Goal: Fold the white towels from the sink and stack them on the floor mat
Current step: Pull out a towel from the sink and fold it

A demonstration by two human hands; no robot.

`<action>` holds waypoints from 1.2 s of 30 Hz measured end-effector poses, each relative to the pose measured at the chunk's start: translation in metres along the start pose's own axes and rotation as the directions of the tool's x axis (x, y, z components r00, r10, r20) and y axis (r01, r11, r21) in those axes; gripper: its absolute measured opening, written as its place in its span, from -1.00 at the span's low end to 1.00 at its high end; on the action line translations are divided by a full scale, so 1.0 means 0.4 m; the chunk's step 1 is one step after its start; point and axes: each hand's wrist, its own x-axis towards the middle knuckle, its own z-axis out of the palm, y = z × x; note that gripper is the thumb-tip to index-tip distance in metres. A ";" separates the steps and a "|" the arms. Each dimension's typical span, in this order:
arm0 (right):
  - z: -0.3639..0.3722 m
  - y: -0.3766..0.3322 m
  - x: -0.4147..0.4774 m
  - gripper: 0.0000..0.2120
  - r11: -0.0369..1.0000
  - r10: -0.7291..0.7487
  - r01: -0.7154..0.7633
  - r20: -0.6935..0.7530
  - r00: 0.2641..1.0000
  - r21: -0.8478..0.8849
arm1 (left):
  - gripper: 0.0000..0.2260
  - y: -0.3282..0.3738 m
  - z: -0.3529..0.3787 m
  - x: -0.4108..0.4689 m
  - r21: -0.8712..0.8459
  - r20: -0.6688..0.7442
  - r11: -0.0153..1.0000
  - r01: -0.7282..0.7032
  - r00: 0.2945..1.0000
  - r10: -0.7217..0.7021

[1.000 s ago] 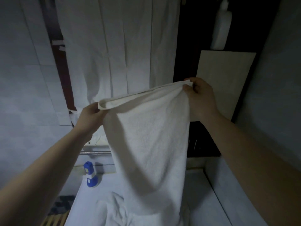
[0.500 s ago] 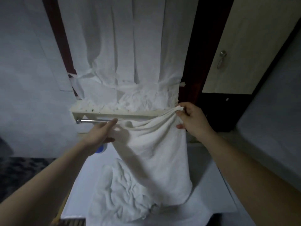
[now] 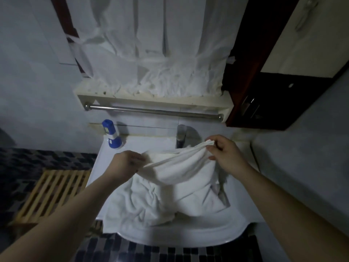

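Pinching the top edge of a white towel (image 3: 181,167) above the sink (image 3: 188,235), my left hand (image 3: 125,165) and right hand (image 3: 224,155) each gripped a corner. Its lower half sagged onto the crumpled towels (image 3: 143,203) filling the basin. I judged a lift could drag those out toward the wooden floor mat (image 3: 51,193) left of the sink, or a weak pinch could drop a corner.

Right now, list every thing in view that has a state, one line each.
White terry towel in the hands: held up by its top edge, hanging over the sink.
Crumpled white towels: unfolded, heaped in the white sink.
Left hand: pinching the towel's edge.
Right hand: pinching the other corner.
Slatted wooden floor mat: bare.
Blue and white bottle: upright, capped.
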 end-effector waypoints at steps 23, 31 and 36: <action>0.103 0.248 -0.074 -0.88 0.893 0.107 -0.005 0.201 0.974 -0.451 | -0.12 -0.207 0.321 -0.053 0.447 0.193 0.881 -0.158 0.978 0.077; 0.120 0.282 -0.091 -0.89 0.916 0.158 -0.087 0.152 0.976 -0.392 | -0.75 -0.149 0.378 -0.092 0.404 0.145 0.767 -0.499 0.863 0.485; 0.114 0.273 -0.103 -0.88 0.977 0.176 -0.161 0.104 0.979 -0.141 | -0.72 -0.138 0.433 -0.102 0.192 0.244 0.870 -0.454 0.881 0.405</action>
